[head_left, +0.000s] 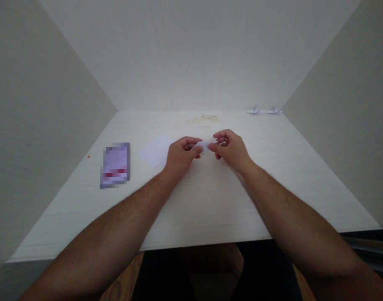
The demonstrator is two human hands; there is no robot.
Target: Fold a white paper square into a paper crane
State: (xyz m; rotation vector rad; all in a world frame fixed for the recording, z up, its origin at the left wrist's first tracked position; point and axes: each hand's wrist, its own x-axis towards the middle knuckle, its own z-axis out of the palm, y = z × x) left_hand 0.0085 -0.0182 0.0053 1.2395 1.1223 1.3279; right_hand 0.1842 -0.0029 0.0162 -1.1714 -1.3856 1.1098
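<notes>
A small piece of white paper (205, 146), seemingly folded, is held up between my two hands over the middle of the table. My left hand (183, 155) pinches its left side between thumb and fingers. On the other side, my right hand (230, 149) grips the paper's right edge with thumb and forefinger, the other fingers curled loosely. Flat sheets of white paper (154, 151) lie on the table just left of my left hand, partly hidden behind it. The exact folds in the held piece are too small to make out.
A tablet or phone-like device (115, 165) with a blurred screen lies at the left. Folded white paper figures (265, 111) stand at the back right corner. Worn brownish marks (206, 118) show near the back wall. Walls (197, 54) enclose the white table (206, 209) on three sides.
</notes>
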